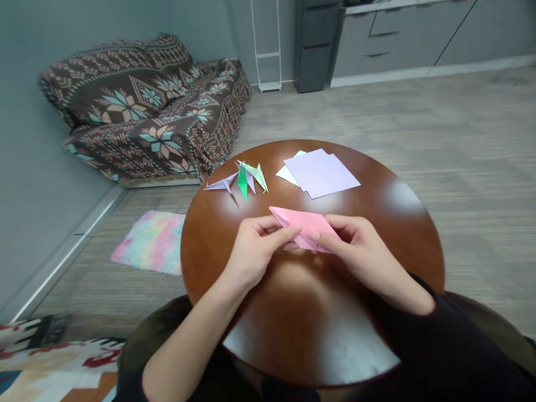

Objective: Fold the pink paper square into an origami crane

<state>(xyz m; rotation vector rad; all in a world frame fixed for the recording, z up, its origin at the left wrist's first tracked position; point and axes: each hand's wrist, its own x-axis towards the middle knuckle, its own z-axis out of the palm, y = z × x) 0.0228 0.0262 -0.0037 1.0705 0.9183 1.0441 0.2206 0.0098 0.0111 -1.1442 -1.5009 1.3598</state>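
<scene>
Pink paper (307,226) is in both hands rn, up over the middle of the table (293,312), folded into a flat diamond-ish shape w/ a sharp tip pointing up & left. L hand (253,251) is gripping the left part, thumb on the near face, fingers curled behind/under it. R hand (355,243) has the right end pinched the same way, thumb pressed near the bottom edge, fingers mostly hidden behind. Thumbs are close together but not touching afaict. Past L hand, toward the far left of the table, there's a little bunch of folded birds: a green bird (243,183) in the middle, a pale green bird (259,177) on its right, & a lilac bird (221,184) sticking out left. More lilac shows behind the green one, can't tell if it's a separate bird. Far side, a bit right of the birds & well apart from them, lilac sheets (324,174) overlap at slightly diff angles, w/ a pale green sheet (287,175) poking out underneath on the left. Table's round, brown & shiny. Bg stuff: patterned sofa (163,117) up left, fluffy pastel rug (151,243) on the floor left of the table, gray cabinets (389,42) along the back right.
</scene>
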